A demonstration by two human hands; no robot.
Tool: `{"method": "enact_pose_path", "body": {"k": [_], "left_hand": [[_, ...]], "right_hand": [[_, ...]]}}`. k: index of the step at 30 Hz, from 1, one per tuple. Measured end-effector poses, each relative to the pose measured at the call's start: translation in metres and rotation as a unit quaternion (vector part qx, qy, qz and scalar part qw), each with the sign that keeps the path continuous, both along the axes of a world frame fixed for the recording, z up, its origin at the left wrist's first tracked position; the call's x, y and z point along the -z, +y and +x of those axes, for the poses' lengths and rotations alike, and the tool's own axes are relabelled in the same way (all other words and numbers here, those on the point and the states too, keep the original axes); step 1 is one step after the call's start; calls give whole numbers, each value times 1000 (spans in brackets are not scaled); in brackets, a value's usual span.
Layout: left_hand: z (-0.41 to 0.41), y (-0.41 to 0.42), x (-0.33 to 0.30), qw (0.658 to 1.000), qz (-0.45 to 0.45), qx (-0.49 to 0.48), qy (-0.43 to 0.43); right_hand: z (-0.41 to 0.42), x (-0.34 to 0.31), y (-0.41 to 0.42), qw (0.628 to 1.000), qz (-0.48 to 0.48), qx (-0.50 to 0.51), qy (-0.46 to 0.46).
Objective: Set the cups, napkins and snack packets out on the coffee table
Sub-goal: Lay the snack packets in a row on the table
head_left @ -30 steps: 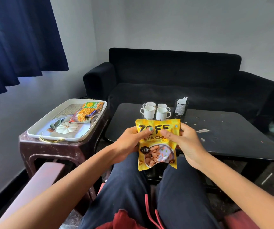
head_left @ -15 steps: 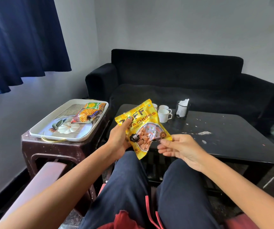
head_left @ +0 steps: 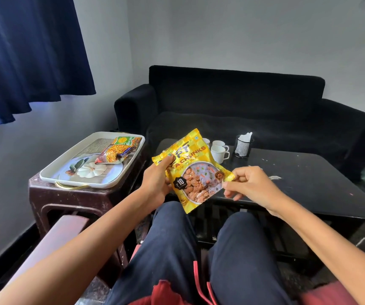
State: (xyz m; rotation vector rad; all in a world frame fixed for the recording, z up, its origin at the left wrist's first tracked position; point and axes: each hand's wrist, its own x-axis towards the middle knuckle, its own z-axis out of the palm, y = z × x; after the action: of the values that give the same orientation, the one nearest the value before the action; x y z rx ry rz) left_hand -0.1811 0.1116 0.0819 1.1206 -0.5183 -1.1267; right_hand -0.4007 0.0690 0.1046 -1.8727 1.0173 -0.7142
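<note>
1. Black table [head_left: 298, 181] beyond both hands bears cups [head_left: 219, 150] and napkins [head_left: 244, 143].
2. Packet [head_left: 193, 170], upright a second ago, now tilts; left hand [head_left: 155, 186] grips it, right hand [head_left: 249, 186] pinches its corner.
3. Setting down likely follows.

Cups [head_left: 220, 150] on table [head_left: 309, 183], perhaps three.

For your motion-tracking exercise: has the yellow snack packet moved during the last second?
Yes. The yellow snack packet has shifted left and tilted, now covering the left white cups instead of hanging upright below them.
</note>
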Motion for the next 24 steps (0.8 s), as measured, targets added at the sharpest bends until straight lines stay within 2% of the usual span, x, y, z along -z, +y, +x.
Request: {"method": "enact_pose_path", "body": {"k": [5, 10, 14, 19, 24], "left_hand": [[-2, 4, 2, 1000, -1, 23, -10], [-17, 8, 7, 994, -3, 79, -78], [-34, 12, 12, 981, 3, 148, -125], [-36, 16, 10, 974, -12, 192, -116], [-35, 17, 10, 965, -36, 209, -151]], "right_hand": [[-4, 2, -3, 999, 32, 3, -6], [7, 4, 0, 984, 117, -16, -131], [13, 11, 2, 968, 130, 25, -212], [13, 8, 1, 955, 122, 60, -262], [9, 2, -1, 939, 135, 78, -308]]}}
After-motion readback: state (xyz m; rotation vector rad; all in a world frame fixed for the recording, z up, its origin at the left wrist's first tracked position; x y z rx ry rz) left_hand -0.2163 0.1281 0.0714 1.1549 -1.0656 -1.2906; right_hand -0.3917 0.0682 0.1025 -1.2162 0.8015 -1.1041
